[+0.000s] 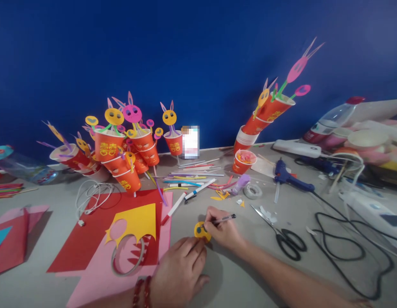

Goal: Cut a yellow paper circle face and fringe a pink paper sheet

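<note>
The right hand (219,226) pinches a pen (226,218); the left hand (181,266), fingers loosely extended, touches the near edge of a yellow disc (203,233), likely light, bendable, best pinned there.

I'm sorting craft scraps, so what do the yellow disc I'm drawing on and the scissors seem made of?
Yellow disc: probably matte paper or card, judging by its flat look without glare. Scissors: blades likely metal, from their silvery sheen; handles probably smooth plastic, judging by their uniform black.
</note>
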### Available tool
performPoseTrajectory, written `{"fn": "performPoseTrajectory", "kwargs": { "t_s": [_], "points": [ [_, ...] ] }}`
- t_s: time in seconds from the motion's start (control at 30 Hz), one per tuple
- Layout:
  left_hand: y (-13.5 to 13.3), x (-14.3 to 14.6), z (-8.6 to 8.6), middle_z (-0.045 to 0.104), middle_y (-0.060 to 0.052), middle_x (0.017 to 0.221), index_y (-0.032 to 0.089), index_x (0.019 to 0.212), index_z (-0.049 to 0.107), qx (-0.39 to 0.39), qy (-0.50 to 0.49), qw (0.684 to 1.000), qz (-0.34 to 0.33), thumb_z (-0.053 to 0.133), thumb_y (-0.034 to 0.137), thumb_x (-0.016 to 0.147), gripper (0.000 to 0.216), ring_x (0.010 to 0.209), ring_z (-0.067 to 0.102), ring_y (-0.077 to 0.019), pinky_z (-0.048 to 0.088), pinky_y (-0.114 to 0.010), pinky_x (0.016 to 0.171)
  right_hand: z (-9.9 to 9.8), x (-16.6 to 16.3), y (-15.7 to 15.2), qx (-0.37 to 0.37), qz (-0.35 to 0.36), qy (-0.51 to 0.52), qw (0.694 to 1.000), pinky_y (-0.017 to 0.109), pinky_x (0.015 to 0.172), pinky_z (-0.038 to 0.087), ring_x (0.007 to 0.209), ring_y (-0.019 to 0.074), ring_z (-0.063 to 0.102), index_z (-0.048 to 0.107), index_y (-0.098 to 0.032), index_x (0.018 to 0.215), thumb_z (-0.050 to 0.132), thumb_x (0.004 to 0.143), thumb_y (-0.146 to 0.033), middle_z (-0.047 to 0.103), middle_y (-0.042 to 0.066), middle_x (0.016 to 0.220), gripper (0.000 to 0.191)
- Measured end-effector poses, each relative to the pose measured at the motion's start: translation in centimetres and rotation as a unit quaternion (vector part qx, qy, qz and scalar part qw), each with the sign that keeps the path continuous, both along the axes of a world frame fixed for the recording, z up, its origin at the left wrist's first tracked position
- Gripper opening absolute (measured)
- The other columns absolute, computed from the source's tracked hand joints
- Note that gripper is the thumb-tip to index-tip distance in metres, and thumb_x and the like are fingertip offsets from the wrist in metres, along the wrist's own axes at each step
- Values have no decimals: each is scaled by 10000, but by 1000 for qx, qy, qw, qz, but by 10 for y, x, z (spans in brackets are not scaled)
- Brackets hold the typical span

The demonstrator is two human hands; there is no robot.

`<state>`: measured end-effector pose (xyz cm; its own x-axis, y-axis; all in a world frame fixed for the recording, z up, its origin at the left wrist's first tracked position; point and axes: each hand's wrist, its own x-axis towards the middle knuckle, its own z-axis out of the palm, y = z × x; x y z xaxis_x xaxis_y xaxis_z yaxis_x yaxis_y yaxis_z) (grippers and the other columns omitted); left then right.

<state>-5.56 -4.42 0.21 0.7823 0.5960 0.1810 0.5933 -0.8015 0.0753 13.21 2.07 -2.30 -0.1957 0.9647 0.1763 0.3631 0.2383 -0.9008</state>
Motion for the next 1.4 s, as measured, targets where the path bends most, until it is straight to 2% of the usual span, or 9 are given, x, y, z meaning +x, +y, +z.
{"fn": "performPoseTrajectory", "kwargs": {
  "t_s": [1.03,1.23,1.4],
  "points": [
    [0,0,-3,616,-66,1325,135,1230,586,8,5,1000,1,521,546,948,503,1149,535,-223,386,-340,999,1,0,0,-8,-10,6,1000,223,478,284,493,111,387,426,-222,598,496,714,-144,434,-59,533,157],
    [0,1,-1,626,-74,1306,129,1226,591,13,7,1000,3,512,554,949,513,1132,543,-232,384,-347,981,0,0,0,-13,-16,27,999,225,479,281,494,112,390,434,-219,586,509,704,-135,442,-57,527,163],
    [0,0,-2,621,-64,1317,142,1235,585,14,9,1000,0,513,562,945,516,1138,538,-227,385,-347,975,7,0,0,-20,-43,83,995,239,492,313,509,120,393,428,-224,593,511,727,-175,442,-48,541,165]
  ]
}}
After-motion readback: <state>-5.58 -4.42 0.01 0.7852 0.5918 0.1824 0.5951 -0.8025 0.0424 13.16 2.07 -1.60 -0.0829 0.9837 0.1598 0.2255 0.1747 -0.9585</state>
